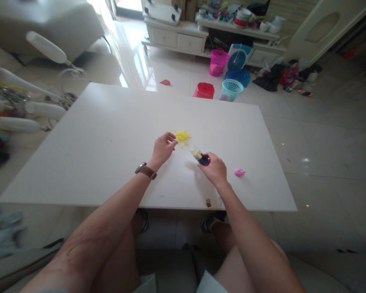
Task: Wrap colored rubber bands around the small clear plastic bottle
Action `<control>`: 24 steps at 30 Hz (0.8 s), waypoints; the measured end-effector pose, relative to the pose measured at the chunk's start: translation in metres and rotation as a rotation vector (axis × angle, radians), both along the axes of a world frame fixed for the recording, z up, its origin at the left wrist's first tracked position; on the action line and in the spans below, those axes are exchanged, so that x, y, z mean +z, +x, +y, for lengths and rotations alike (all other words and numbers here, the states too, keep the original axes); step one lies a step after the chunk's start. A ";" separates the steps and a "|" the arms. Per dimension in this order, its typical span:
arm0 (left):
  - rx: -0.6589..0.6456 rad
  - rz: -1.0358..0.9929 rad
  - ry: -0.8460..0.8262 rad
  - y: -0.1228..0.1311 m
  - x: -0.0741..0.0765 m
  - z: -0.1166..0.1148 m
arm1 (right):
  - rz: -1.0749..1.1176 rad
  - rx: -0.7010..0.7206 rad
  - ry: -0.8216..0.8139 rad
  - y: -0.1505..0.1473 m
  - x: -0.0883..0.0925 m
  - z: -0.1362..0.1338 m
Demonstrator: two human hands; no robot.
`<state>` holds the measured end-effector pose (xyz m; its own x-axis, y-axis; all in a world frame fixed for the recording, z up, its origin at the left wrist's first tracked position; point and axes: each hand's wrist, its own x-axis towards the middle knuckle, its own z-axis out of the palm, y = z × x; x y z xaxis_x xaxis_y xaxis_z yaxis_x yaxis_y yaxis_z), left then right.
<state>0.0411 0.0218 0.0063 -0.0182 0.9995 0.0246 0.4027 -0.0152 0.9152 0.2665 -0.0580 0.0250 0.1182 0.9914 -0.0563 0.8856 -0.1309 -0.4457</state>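
On the white table (125, 118) lies a small loose pile of bright yellow bits (183, 136), with a few strays on its near side. My left hand (164, 148), wearing a brown-strapped watch (145, 171) on the wrist, is at the pile's left edge with thumb and fingers drawn together; anything between the tips is too small to make out. My right hand (215, 169) grips a small clear bottle (198, 154) with a dark lower part. The bottle is tilted, its mouth toward the pile, and some yellow shows inside.
A pink crumpled object (239, 172) sits right of my right hand. Near the table's front edge is a small yellow-brown figure sticker (208, 202). Beyond the far edge stand a red bin (204, 90), a light-blue basket (231, 89) and a pink basket (218, 62).
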 end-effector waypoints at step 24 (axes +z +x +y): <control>-0.276 0.573 0.032 0.026 -0.051 0.094 | 0.080 -0.041 -0.051 0.012 0.007 0.000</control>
